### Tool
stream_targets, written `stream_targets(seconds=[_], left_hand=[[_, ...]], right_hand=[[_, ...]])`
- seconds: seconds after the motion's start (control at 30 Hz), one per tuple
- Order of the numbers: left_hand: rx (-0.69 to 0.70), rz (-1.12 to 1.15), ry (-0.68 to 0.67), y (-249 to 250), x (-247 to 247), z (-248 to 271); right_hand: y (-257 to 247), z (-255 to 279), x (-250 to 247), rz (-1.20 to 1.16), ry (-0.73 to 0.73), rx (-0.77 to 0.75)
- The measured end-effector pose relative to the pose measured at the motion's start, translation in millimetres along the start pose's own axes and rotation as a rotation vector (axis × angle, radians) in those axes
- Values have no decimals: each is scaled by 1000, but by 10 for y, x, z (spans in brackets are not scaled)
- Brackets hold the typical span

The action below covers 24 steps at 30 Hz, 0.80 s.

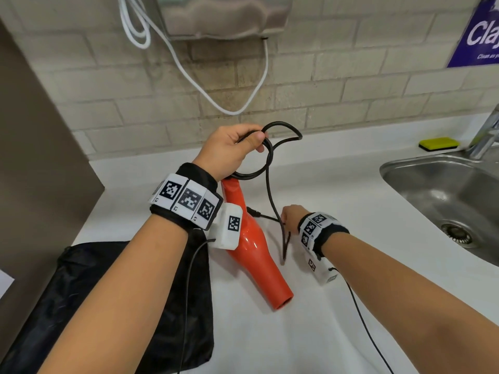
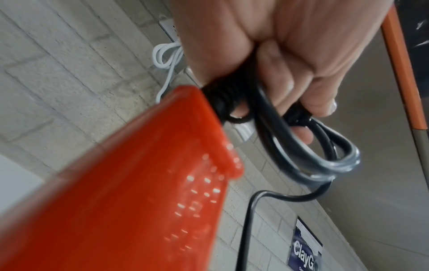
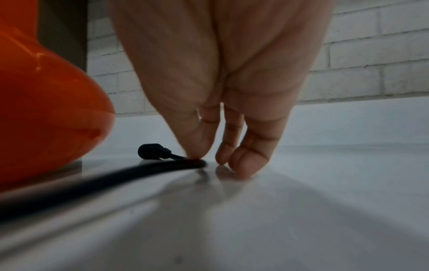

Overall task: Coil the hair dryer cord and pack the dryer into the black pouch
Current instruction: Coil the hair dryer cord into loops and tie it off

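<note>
A white countertop [image 1: 310, 306] fills the lower frame. On it the orange hair dryer [image 1: 259, 265] rests at centre, nozzle toward the bottom. The black pouch [image 1: 81, 306] lies flat at lower left. The black cord [image 1: 283, 238] (plug [image 1: 253, 212] included) trails just right of the dryer. A yellow sponge [image 1: 438, 143] sits at upper right, beside the sink [image 1: 432, 190].

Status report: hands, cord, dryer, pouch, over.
Left hand grips cord loops at dryer handle. Right hand down on the counter, fingertips at loose cord near plug. Pouch flat, empty-looking; nothing blocking.
</note>
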<state>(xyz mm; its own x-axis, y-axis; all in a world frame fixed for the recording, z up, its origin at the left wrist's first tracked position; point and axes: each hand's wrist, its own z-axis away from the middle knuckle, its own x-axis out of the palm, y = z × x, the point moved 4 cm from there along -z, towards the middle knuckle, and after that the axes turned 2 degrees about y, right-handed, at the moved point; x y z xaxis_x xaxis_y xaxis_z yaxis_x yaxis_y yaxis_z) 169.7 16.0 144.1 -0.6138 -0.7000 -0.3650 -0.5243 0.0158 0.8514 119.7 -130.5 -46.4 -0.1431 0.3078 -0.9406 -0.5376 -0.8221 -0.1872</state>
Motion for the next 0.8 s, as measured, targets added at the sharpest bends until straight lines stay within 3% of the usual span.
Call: stream_targets(seconds=[0.13,0.27,0.43,0.63,0.8], left_hand=[[-10,5,15,-29,-28,-2],[3,5,4,-21,-22,5],[29,-4,-11,27,23,8],[28,7,-44,51,99,-7],[50,-3,-4,-18,61,-56]], right_hand=[[99,-67,81,-103,-33,0],[118,-76,127,1,-51,-2],[0,15,-5,-183,-49,-1],[67,213,-294,-534,175,17],[307,438,-660,-684,503,108]])
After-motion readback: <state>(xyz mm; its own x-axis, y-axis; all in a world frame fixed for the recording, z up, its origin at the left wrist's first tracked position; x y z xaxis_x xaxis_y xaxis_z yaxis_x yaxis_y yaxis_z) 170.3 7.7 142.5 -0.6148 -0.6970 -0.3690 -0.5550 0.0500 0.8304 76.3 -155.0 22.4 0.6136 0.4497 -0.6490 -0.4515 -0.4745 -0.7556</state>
